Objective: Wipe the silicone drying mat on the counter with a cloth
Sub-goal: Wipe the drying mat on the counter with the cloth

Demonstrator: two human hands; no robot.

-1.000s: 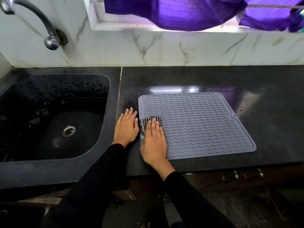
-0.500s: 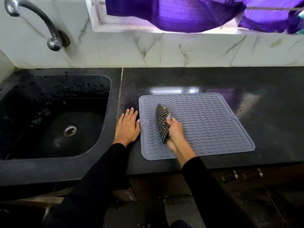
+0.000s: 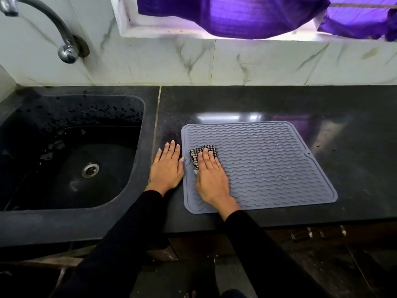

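Nearest to us, two black sleeves (image 3: 133, 237) reach up from the bottom edge toward the dark stone desk (image 3: 268, 104).

Right hand (image 3: 211, 179): lies flat, palm down, on the near-left part of the grey silicone drying mat (image 3: 279, 164). The fingers are straight and press a black-and-white checked cloth (image 3: 196, 155) against the mat's wavy ridges. The grip is open, nothing pinched; the cloth is bunched and shows only past the fingertips and beside the thumb, the rest being hidden under the palm.

Left hand (image 3: 167, 166): also flat and open, fingers straight, resting on the bare desk just beside the mat's left edge. The thumb tip lies at the mat's rim near a small tab; we cannot tell whether it actually touches.

The mat lies flat on the desk, right of the sink, its near edge close to the desk's front edge. Glints of wet show among the ridges at centre.

Left of the hands, a dark sink (image 3: 137, 168) with a metal drain (image 3: 90, 169); droplets speckle its far wall.

Farther back: a marble-pattern tiled wall (image 3: 257, 63), a curved metal tap (image 3: 53, 22) at far left, and purple fabric (image 3: 236, 16) hanging at the window ledge.
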